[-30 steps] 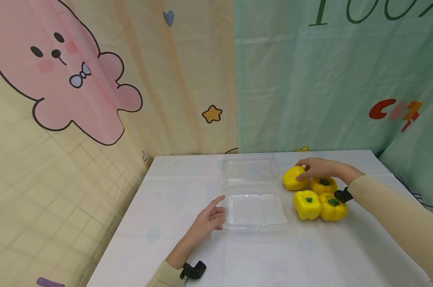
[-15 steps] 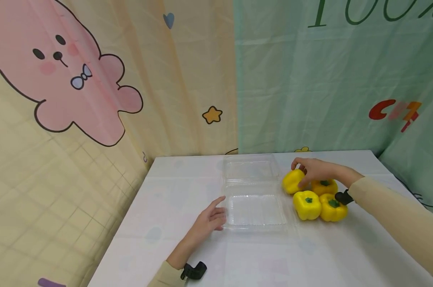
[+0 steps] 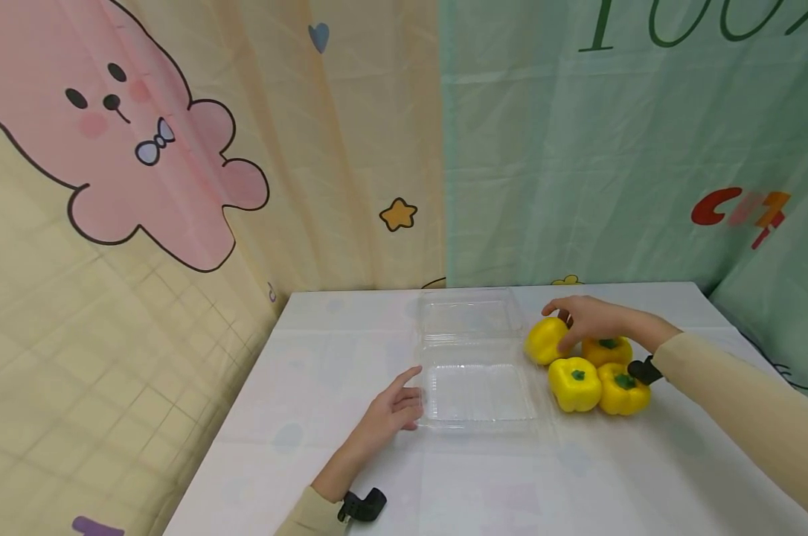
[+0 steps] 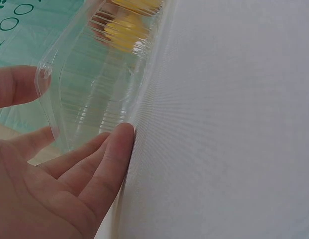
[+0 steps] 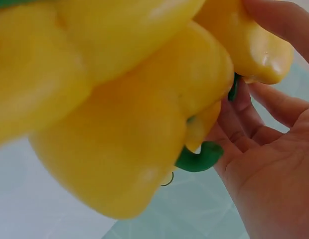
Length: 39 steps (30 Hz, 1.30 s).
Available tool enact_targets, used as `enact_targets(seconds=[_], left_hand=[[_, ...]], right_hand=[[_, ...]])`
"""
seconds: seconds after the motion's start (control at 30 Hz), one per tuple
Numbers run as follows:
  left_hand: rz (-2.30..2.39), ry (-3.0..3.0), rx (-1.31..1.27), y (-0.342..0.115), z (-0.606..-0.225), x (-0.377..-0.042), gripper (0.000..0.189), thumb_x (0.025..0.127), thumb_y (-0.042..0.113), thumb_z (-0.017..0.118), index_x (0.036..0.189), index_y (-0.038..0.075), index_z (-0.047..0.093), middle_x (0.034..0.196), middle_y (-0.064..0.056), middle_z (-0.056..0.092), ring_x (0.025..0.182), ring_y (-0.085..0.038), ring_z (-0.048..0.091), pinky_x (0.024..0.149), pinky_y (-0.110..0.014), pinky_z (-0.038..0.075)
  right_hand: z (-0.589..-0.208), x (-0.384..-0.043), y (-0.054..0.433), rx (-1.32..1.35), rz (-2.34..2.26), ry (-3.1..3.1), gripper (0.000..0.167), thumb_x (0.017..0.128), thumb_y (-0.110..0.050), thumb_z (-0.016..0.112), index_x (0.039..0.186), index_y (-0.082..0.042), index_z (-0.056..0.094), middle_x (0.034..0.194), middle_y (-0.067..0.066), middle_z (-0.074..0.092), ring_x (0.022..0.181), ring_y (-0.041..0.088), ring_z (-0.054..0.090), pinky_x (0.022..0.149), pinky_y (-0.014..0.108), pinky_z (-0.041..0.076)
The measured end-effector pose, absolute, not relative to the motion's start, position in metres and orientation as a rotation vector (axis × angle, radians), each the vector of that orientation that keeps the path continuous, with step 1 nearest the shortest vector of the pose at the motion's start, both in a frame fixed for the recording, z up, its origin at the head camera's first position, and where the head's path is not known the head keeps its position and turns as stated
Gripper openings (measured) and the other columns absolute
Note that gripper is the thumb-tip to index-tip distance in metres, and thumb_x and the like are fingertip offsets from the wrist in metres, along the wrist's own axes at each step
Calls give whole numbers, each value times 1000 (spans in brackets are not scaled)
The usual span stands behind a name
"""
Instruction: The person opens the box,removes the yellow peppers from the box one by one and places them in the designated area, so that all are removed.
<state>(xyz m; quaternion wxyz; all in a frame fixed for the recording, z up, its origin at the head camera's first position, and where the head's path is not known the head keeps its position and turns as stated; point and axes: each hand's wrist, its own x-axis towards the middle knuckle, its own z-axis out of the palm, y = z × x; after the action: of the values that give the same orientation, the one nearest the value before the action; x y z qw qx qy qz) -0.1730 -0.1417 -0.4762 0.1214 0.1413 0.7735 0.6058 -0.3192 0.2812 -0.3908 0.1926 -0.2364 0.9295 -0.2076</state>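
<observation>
An open clear plastic clamshell container (image 3: 478,391) lies on the white table, its lid (image 3: 467,313) folded back toward the wall. My left hand (image 3: 392,408) rests against the container's left side with relaxed fingers. In the left wrist view, the fingertips (image 4: 122,142) meet the clear wall near the table. To the container's right, my right hand (image 3: 593,316) grips a yellow bell pepper (image 3: 544,341) between thumb and fingers. Up close in the right wrist view, that pepper (image 5: 259,47) lies sideways, its green stem turned toward the palm.
Three more yellow bell peppers stand close together: a front left pepper (image 3: 574,385), a front right pepper (image 3: 623,389) and a back pepper (image 3: 607,350) partly under the right hand. Patterned curtains (image 3: 578,149) hang behind the table (image 3: 337,335).
The gripped pepper has turned a little and shifted slightly toward me, and the fingers of my right hand have moved slightly left round it. My left hand and the container stay put.
</observation>
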Motion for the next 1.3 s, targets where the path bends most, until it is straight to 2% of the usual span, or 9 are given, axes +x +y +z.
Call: enact_targets(seconds=[0.17,0.4,0.53,0.67,0.9,0.97,1.13,1.3], left_hand=[[1794,2239,418,-141,-472,-171,67,98,10,59,158,13,31,137,-27,53,124,-40,56,81,-44,58],[1762,2266,410,-141,-473,-172,65,98,12,59,158,16,32,137,-24,54,124,-36,57,81,-40,58],[1749,2270,408,-141,-474,-172,65,98,12,59,158,17,33,138,-23,54,124,-35,57,81,-39,58],[1755,2257,416,-142,-473,-172,65,99,12,59,158,16,32,138,-24,54,124,-36,57,82,-40,58],[1771,2246,410,-141,-473,-171,65,99,12,59,158,17,33,138,-24,54,124,-36,57,82,-40,58],[1767,2253,412,-141,-474,-171,65,99,12,59,158,17,33,138,-24,54,124,-36,57,82,-40,58],[1769,2260,423,-142,-474,-171,64,99,11,58,158,16,33,138,-24,54,124,-36,57,82,-40,58],[1765,2255,427,-142,-475,-172,64,99,11,58,158,16,33,139,-24,53,125,-37,57,82,-39,58]], right_hand=[[-383,-313,275,-679,-538,2638,76,76,-30,88,138,-1,56,121,15,58,103,28,56,90,48,51],[-379,-308,270,-638,-547,2616,71,71,-21,90,131,-6,54,131,22,52,107,31,56,92,52,51],[-380,-307,270,-637,-557,2580,69,72,-17,88,129,-10,49,127,19,58,104,28,58,92,51,51],[-382,-306,270,-696,-542,2602,67,74,-19,89,128,-13,50,124,14,59,103,27,57,91,52,51],[-376,-297,272,-788,-458,2631,66,77,-30,88,134,-20,57,120,7,55,107,28,56,92,52,50],[-373,-295,273,-774,-478,2595,65,79,-29,86,137,-21,58,123,8,53,111,33,56,93,54,50],[-366,-294,275,-745,-557,2493,65,85,-20,79,144,-17,54,142,15,50,122,44,53,96,59,47],[-365,-296,277,-734,-566,2475,64,85,-21,80,144,-15,55,138,15,55,119,40,55,95,55,50]])
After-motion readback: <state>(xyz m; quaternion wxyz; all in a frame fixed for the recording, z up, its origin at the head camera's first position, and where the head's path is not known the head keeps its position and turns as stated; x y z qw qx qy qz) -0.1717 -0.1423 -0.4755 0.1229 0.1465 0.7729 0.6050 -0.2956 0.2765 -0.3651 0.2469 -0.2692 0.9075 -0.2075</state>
